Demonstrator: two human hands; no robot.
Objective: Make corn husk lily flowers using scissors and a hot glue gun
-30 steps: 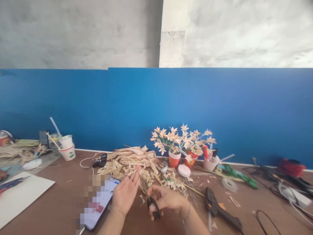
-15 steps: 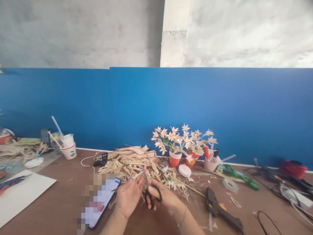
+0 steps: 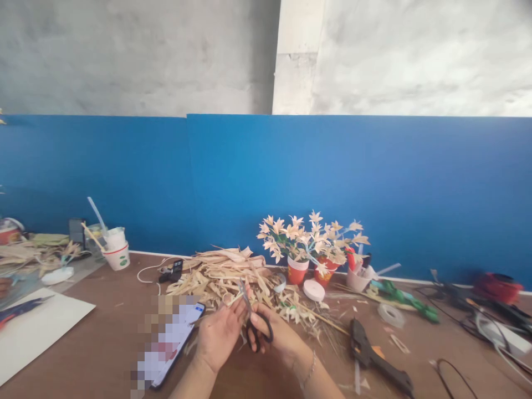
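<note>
My right hand (image 3: 272, 330) has its fingers through the black handles of a pair of scissors (image 3: 253, 327), whose metal blades point up and left, close to my left fingertips. With its palm turned up, my left hand (image 3: 220, 332) has its fingers drawn together around a small pale husk strip (image 3: 228, 299); its exact shape is hard to make out against the pile. Just beyond both hands lies a heap of dried husks (image 3: 224, 271). A phone (image 3: 174, 349) with a partly blurred screen lies left of my left hand.
Husk flowers (image 3: 316, 235) stand in red paper cups behind a white tape roll (image 3: 313, 290). To the right are a black glue gun (image 3: 376, 357), a clear tape roll (image 3: 391, 315) and tangled cables (image 3: 486, 316). A white board (image 3: 45, 338) and a paper cup (image 3: 117, 257) are left.
My right hand and the scissors have shifted very slightly left, and the handles look a little closer together. My left hand stays nearly still.
</note>
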